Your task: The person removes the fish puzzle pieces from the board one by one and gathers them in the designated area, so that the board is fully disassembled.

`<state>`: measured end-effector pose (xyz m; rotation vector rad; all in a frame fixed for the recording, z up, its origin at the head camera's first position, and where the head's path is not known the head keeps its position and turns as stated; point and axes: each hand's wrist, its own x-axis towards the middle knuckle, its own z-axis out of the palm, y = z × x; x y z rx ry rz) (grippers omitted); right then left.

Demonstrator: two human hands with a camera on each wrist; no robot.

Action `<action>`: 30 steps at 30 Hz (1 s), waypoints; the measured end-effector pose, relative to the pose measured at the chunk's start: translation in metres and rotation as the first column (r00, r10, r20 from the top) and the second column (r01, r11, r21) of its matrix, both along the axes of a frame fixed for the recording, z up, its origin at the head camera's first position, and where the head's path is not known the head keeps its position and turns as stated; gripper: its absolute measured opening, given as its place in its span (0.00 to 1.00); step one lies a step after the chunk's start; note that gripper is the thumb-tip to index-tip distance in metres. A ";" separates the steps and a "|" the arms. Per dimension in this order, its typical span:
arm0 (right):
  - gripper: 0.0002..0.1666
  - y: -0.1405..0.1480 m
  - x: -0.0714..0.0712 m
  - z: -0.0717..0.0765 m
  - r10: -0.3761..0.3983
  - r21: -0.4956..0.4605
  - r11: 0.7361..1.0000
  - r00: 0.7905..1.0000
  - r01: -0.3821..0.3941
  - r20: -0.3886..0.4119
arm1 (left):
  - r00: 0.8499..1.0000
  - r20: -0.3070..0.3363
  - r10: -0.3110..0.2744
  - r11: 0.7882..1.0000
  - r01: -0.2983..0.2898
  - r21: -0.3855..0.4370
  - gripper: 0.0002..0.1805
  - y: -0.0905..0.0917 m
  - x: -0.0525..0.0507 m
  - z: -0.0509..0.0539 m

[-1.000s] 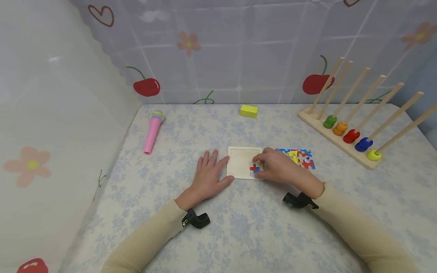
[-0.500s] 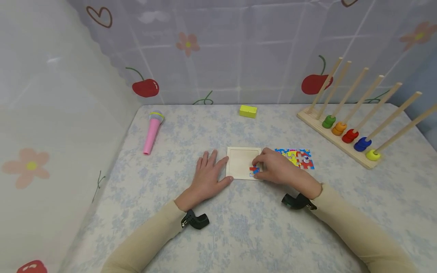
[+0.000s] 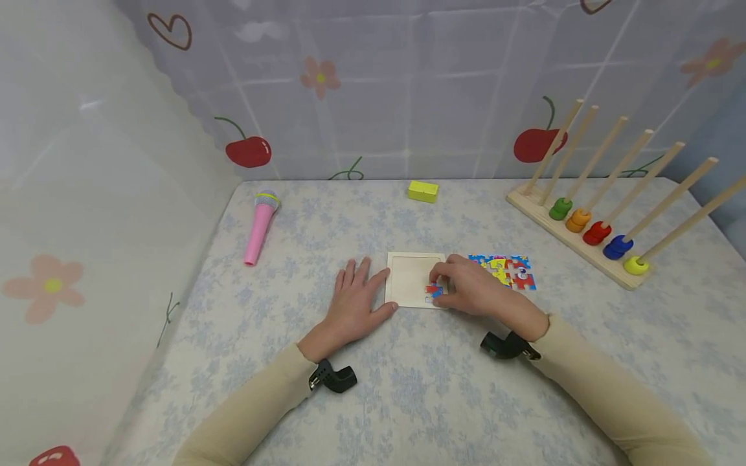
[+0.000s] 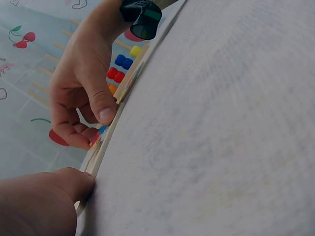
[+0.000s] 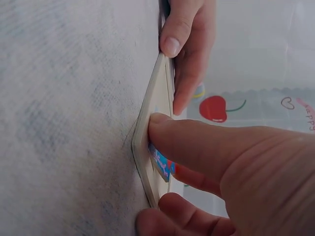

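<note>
A shallow square wooden puzzle tray (image 3: pixel 408 278) lies on the table in front of the person. Along its left side rests the left hand (image 3: pixel 352 307), fingers spread, its thumb and index finger touching the frame. The right hand (image 3: pixel 474 288) bends over the lower right corner. Its thumb and fingers pinch a red and blue puzzle piece (image 3: pixel 434 292) there, partly covered by them. In the right wrist view the piece (image 5: pixel 161 162) shows at a slant behind the thumb; whether it lies flat cannot be told. Joined colourful puzzle pieces (image 3: pixel 519 272) lie just right of the tray, partly behind the right hand.
A pink toy microphone (image 3: pixel 259 230) lies at the left. Near the back edge sits a yellow block (image 3: pixel 423 191). A wooden stand with upright pegs and coloured beads (image 3: pixel 597 233) occupies the back right. Curtains with printed cherries hang behind the table.
The right fingers shift very slightly over the puzzle piece at the tray's corner. The left hand stays at the frame; the view moves a little.
</note>
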<state>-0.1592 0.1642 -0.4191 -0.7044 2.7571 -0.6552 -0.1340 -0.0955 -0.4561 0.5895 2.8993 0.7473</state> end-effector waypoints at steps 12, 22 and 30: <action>0.14 -0.003 0.002 -0.003 0.078 -0.164 0.984 0.997 -0.074 0.019 | 1.000 -0.021 0.006 1.000 -0.006 0.000 0.35 0.001 -0.001 -0.003; 0.11 -0.002 0.003 -0.003 0.103 -0.187 0.977 0.995 -0.099 0.013 | 1.000 -0.017 0.003 1.000 -0.003 0.002 0.36 0.000 -0.001 -0.003; 0.09 0.001 0.001 0.001 0.112 -0.216 0.970 0.994 -0.108 0.004 | 1.000 -0.013 -0.001 1.000 0.001 0.000 0.36 0.000 -0.001 -0.002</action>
